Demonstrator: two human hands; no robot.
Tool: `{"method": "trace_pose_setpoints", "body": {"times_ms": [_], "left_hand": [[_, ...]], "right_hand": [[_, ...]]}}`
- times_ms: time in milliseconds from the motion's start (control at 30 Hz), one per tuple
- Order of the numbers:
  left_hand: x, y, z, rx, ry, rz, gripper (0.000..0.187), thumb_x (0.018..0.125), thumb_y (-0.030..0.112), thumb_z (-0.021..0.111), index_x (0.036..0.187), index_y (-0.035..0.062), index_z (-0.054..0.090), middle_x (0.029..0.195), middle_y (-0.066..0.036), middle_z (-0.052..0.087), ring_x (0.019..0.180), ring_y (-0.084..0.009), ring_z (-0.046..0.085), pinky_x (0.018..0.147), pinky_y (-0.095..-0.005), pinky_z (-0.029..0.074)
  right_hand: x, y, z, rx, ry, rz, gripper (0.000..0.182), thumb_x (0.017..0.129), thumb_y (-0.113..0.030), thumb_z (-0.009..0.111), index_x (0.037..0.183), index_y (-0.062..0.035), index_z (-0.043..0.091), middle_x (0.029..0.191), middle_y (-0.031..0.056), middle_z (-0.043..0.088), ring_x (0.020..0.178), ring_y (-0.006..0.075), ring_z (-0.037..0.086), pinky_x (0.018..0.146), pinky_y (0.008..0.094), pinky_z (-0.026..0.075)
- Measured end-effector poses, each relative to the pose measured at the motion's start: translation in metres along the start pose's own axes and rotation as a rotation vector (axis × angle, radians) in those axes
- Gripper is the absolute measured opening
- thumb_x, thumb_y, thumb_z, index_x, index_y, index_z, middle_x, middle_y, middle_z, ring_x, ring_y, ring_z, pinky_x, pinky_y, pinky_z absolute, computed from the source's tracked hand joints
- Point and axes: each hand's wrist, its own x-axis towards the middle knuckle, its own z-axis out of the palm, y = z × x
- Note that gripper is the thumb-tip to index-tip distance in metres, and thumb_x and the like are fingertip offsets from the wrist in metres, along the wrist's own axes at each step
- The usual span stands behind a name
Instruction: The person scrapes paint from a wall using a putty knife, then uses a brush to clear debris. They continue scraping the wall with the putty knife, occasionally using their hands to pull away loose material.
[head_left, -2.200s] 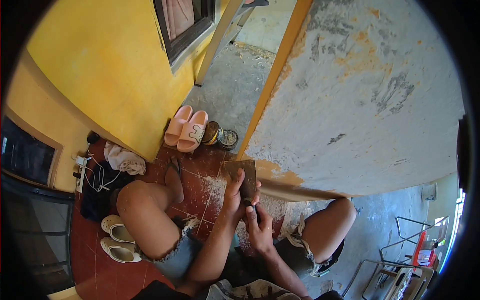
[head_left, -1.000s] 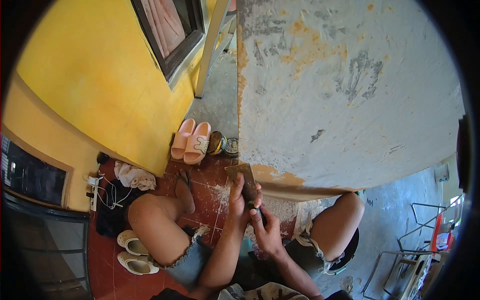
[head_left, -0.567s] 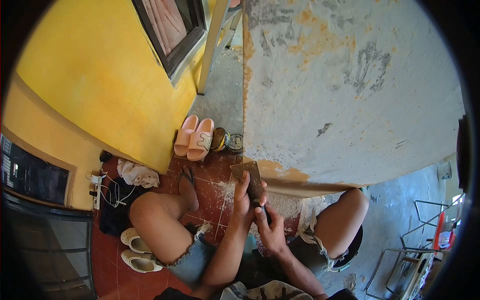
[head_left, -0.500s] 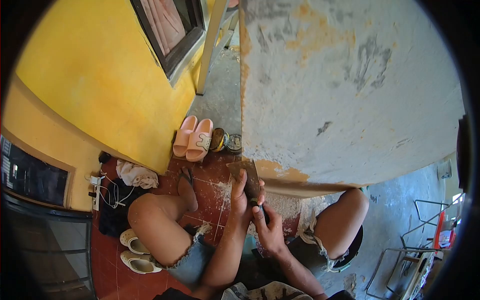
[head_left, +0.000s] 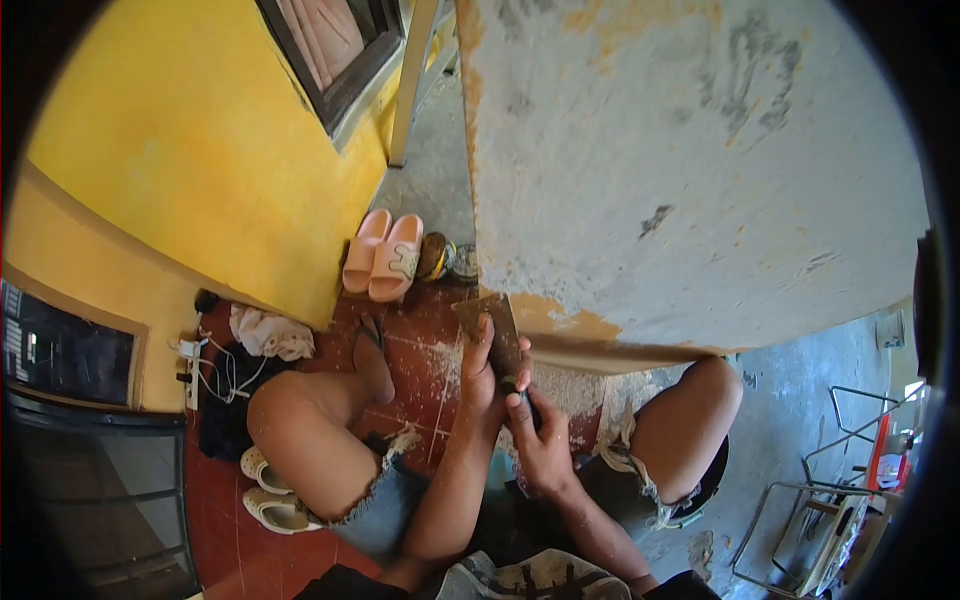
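Observation:
A scraper (head_left: 501,335) with a broad, dull metal blade points away from me, close to the lower corner of the wall. My left hand (head_left: 482,375) is closed round the blade from the left, its thumb lying on the flat face and fingertips showing at the far edge. Just below, my right hand (head_left: 541,440) grips the dark handle, most of which the fingers hide. The grey wall (head_left: 640,190) has most of its paint off, with yellowish patches along its edge and bottom.
Pale flakes lie on the red tiled floor (head_left: 405,355). Pink slides (head_left: 392,258) stand beyond my left foot, and cream clogs (head_left: 275,510) beside my left leg. A power strip (head_left: 190,375) with white cables is at left. Metal-framed items (head_left: 820,540) stand at right.
The view has shifted slightly, so the wall and slides sit a little higher and further left. Both hands keep the same hold on the scraper.

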Motion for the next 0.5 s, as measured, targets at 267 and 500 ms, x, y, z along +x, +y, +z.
{"method": "trace_pose_setpoints", "body": {"times_ms": [267,500], "left_hand": [[-0.001,0.0,0.005,-0.036,-0.004,0.036,0.038,0.097,0.046,0.057,0.097,0.0088,0.061,0.073,-0.008,0.067,0.043,-0.0181,0.055,0.038,-0.0265,0.043],[0.002,0.006,0.012,-0.06,0.002,0.018,0.041,0.096,0.049,0.055,0.099,0.0083,0.06,0.072,-0.008,0.066,0.042,-0.0167,0.054,0.039,-0.0262,0.043]], "right_hand": [[-0.001,-0.007,-0.003,-0.024,-0.013,0.05,0.037,0.1,-0.024,0.057,0.12,0.0074,0.059,0.077,0.006,0.062,0.079,0.0068,0.051,0.07,0.027,0.047],[0.003,-0.019,-0.004,-0.055,-0.02,0.009,0.036,0.099,-0.022,0.058,0.12,0.0065,0.06,0.08,0.0087,0.062,0.083,0.008,0.052,0.074,0.0295,0.048]]}}
